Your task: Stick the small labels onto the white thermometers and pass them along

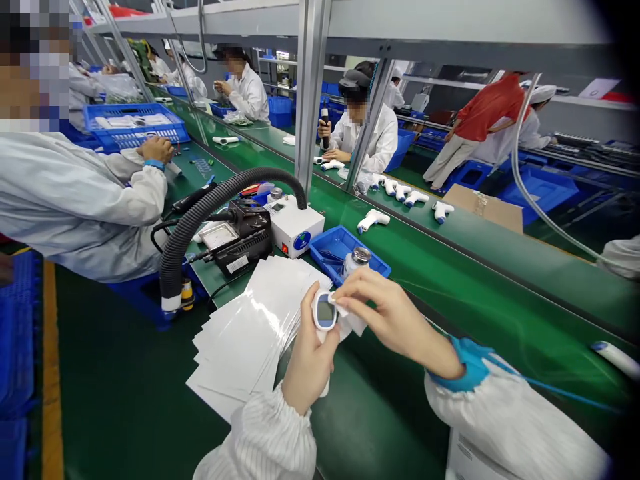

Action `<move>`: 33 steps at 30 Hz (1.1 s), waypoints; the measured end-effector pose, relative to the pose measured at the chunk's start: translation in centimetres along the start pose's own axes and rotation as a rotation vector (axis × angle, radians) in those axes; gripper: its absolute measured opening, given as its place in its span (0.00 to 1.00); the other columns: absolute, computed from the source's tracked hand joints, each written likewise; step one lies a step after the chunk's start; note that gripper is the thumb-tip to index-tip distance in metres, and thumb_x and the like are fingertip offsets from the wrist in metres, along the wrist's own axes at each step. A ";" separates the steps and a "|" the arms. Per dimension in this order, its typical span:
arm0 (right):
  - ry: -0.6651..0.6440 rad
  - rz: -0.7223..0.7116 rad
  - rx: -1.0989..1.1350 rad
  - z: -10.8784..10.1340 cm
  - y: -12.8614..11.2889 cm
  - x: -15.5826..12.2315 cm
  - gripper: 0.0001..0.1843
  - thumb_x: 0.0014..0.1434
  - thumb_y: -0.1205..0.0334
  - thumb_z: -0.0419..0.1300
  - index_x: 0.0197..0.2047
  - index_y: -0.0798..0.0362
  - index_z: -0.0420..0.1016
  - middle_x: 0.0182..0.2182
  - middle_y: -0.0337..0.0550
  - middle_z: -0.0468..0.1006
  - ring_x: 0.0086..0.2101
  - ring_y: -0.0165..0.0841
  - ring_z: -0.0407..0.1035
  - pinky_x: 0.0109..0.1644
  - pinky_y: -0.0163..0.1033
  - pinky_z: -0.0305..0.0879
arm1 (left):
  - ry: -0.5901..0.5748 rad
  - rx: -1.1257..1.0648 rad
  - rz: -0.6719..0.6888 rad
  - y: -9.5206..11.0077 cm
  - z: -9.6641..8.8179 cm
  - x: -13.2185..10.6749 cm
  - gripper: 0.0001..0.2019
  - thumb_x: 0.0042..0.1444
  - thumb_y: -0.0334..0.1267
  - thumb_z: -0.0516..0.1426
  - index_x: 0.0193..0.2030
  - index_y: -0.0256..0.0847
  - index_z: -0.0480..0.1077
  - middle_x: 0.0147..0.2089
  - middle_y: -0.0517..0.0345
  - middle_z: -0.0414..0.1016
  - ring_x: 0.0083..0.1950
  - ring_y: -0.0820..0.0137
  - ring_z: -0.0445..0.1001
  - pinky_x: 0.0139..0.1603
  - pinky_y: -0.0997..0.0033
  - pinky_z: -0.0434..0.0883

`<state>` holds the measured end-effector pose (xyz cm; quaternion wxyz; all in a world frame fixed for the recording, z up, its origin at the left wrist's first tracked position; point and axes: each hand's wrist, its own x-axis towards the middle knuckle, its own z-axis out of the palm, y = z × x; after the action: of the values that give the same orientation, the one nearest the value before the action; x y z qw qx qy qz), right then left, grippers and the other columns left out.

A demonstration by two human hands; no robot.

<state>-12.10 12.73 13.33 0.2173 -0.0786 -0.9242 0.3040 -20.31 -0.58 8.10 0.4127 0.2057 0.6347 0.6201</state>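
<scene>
Left hand [306, 360] grasps white plastic grey-screened device [326, 312] | right hand [390, 315] pinches thin white sheet [354, 322] at its right rim | blue rectangular plastic tray [344, 239] lies far side

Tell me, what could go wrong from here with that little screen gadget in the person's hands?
The white handheld device could slip, as only the left hand grips it while the right hand holds a white cloth at its screen's edge.
The right hand might knock the jar, which stands close by in the blue tray.
The loose, fanned-out white sheets could be brushed out of place.
</scene>
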 end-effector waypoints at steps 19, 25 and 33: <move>-0.028 -0.126 -0.049 0.3 -1.7 -1.3 0.08 0.66 0.63 0.55 0.38 0.50 0.75 0.34 0.42 0.77 0.36 0.34 0.69 0.42 0.42 0.62 | -0.037 -0.089 -0.014 1.0 -0.8 -1.2 0.38 0.56 0.37 0.56 0.70 0.60 0.41 0.29 0.65 0.63 0.18 0.78 0.58 0.17 0.77 0.61; 0.216 0.232 0.189 -1.4 -0.1 -1.5 0.08 0.61 0.57 0.59 0.33 0.48 0.76 0.31 0.41 0.76 0.31 0.33 0.69 0.32 0.37 0.64 | -0.019 -0.087 -0.019 2.3 -1.0 -1.9 0.38 0.57 0.35 0.55 0.69 0.62 0.41 0.33 0.62 0.64 0.18 0.79 0.58 0.17 0.76 0.63; 0.209 0.272 0.241 -0.5 -0.7 -1.6 0.07 0.60 0.57 0.60 0.33 0.47 0.78 0.31 0.41 0.76 0.31 0.33 0.70 0.34 0.37 0.66 | -0.008 -0.097 -0.050 2.4 -0.9 -2.2 0.39 0.57 0.35 0.55 0.69 0.63 0.40 0.34 0.62 0.64 0.18 0.79 0.60 0.17 0.77 0.64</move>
<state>-10.47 12.04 13.58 0.2769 -0.2075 -0.8344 0.4291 -20.34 -2.52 10.87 0.4401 0.1717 0.6072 0.6389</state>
